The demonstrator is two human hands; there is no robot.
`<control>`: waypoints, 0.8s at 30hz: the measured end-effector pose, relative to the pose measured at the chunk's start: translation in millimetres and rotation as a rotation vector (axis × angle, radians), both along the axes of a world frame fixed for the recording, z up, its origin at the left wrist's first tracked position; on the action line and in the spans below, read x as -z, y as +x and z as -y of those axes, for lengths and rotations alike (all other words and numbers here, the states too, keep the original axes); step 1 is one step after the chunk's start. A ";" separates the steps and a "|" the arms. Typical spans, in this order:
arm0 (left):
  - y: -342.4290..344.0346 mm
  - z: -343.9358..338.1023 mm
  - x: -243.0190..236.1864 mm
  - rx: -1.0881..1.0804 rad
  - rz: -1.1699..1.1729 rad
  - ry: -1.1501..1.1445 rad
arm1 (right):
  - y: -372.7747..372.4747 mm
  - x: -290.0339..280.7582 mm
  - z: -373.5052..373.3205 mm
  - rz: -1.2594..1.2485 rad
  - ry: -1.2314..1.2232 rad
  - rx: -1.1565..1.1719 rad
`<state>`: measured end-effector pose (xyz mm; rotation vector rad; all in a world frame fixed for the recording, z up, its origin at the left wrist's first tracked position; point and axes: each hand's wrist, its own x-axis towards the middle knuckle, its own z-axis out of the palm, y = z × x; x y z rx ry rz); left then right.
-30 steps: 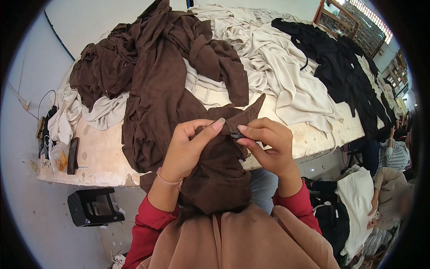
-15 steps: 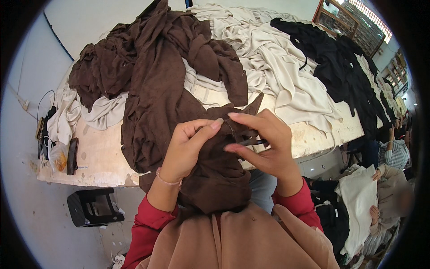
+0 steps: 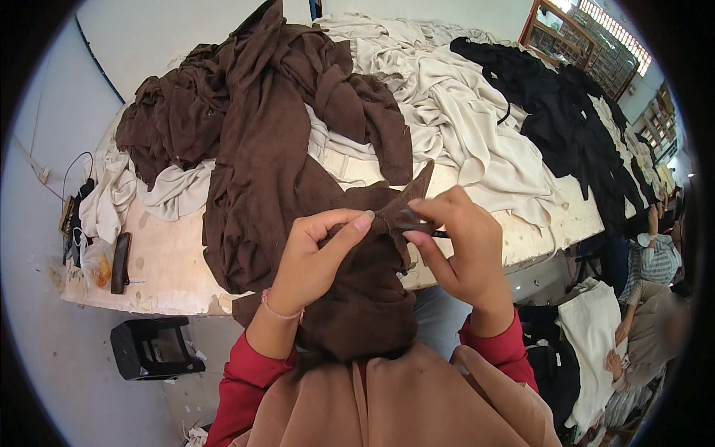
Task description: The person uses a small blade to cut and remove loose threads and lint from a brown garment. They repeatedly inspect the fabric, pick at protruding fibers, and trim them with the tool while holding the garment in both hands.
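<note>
A large brown cloth [image 3: 261,141] drapes from the heap on the table down over my lap. My left hand [image 3: 320,261] pinches a folded, seamed edge of it between thumb and index finger. Just right of that pinch, my right hand [image 3: 462,253] grips a slim dark tool [image 3: 437,233], apparently small snips, held against the cloth's narrow pointed flap. Fingers and fabric partly hide the tool's tip.
The pale wooden table [image 3: 164,276] carries cream cloths [image 3: 469,134], black garments [image 3: 551,127], a plastic bag [image 3: 97,261] and a dark strip [image 3: 119,264]. A black stool [image 3: 153,346] stands below left. Two co-workers [image 3: 652,335] [image 3: 655,257] handle cloth at the right.
My right hand spread its thumb and index finger half a second ago and now has shifted rightward, fingers more curled round the tool. My left hand has shifted slightly down and right, still pinching.
</note>
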<state>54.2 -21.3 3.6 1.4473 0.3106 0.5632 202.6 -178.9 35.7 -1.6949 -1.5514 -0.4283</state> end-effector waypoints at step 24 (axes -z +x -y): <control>-1.1 4.0 -2.1 0.006 0.043 0.035 | -7.9 -5.6 1.0 0.202 -0.007 0.087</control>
